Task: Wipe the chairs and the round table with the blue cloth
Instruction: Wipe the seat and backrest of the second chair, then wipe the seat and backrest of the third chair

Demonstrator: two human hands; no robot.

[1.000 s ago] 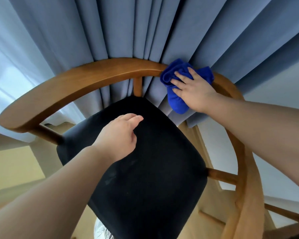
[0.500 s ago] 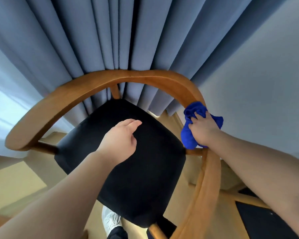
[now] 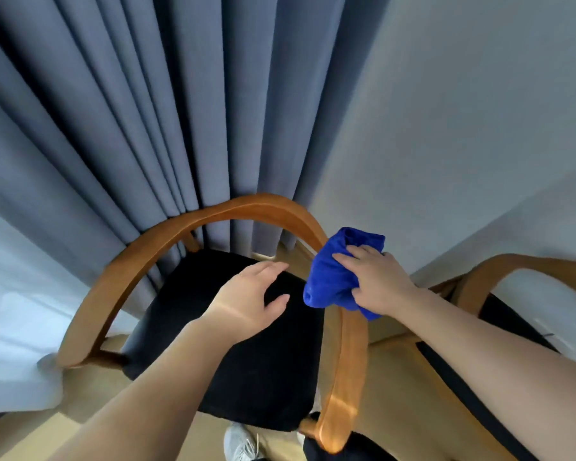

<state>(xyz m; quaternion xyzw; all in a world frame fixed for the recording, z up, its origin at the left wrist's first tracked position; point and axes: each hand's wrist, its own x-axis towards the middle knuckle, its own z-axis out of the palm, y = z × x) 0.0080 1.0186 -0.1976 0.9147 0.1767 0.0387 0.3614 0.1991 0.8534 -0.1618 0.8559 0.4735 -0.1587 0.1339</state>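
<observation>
Right hand (image 3: 376,281) grips bunched cloth (image 3: 330,277) against chair (image 3: 346,354) rail's right bend. Left hand (image 3: 250,294) hovers spread over seat (image 3: 246,377). Curtain (image 3: 180,128) hangs just behind rail; second chair (image 3: 499,264) near right.

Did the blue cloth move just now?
Yes. The blue cloth slid along the wooden rail, from its back curve round to the right side.

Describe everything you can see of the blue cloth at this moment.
The blue cloth is deep royal blue, soft and fuzzy like microfibre, bunched into a loose wad with folds rather than spread flat. It lies over the right-hand stretch of the wooden chair's curved arm rail, draping down on both sides of it. The right hand holds it against the rail, fingers across its top and thumb at its lower edge. Nothing else touches it.
</observation>
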